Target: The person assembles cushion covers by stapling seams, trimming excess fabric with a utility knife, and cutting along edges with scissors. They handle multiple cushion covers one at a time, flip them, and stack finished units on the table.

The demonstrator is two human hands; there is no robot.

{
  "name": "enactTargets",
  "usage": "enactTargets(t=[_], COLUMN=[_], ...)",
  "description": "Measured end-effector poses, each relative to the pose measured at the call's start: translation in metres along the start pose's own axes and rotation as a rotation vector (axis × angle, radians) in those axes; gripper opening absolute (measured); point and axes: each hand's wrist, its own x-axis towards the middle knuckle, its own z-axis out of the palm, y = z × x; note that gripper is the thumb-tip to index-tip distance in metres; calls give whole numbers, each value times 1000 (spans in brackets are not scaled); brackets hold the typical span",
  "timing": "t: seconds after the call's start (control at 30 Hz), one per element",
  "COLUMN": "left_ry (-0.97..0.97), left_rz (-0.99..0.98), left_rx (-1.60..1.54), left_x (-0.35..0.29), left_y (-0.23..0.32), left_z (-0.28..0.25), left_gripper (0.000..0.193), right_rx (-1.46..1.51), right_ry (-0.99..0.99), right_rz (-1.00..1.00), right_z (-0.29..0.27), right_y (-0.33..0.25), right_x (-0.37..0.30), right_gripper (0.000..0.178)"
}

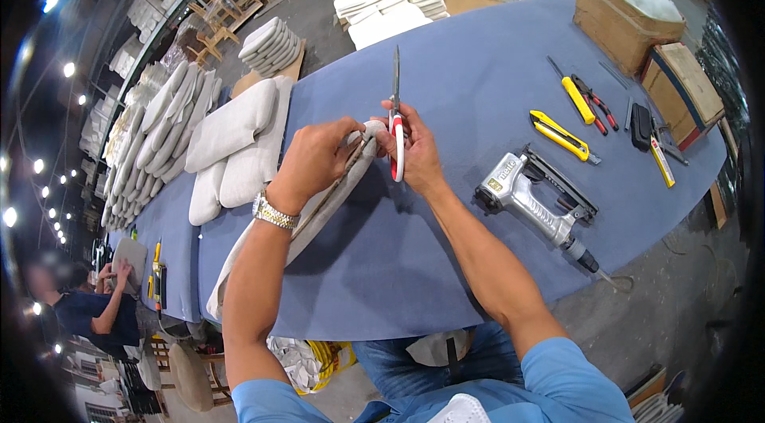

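Note:
A light grey fabric seat pad (339, 204) stands on edge across the blue-covered table (351, 287), its underside turned toward the right. My left hand (315, 156), a metal watch at its wrist, is closed on the pad's upper end, fingers pinching the cloth along the rim. My right hand (421, 152) holds a pair of scissors (396, 76) with red and white handles. Their blades point up and away from the pad and look closed. The right fingertips also reach the pad's end, close to the left fingers. Exactly what cloth lies between the fingertips is hidden.
Right of my hands lie a silver staple gun (522, 193), a yellow utility knife (560, 136), a yellow-handled tool (578, 100) and red-handled pliers (598, 104). A cardboard box (617, 20) stands behind. Finished-looking pads (235, 124) are piled left. Another person (96, 307) works far left.

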Motion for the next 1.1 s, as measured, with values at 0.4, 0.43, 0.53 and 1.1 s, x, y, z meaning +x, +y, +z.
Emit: enactTargets(t=[0.4,0.43,0.53,1.1], left_ry=[49,59,102,231], left_rz=[45,43,21,124], left_rx=[49,41,48,-23], left_x=[5,5,-4,-81], left_y=[-10,-11,-1,70], left_z=[19,22,25,126], left_gripper=[16,15,15,28], right_rx=[-107,-153,-203,-2210], right_ry=[34,32,-27,-306], right_rz=[84,108,85,367], right_z=[-11,-13,-17,-138], right_y=[2,-2,-16,-190], right_x=[-5,-4,-3,34], right_gripper=[53,54,53,42])
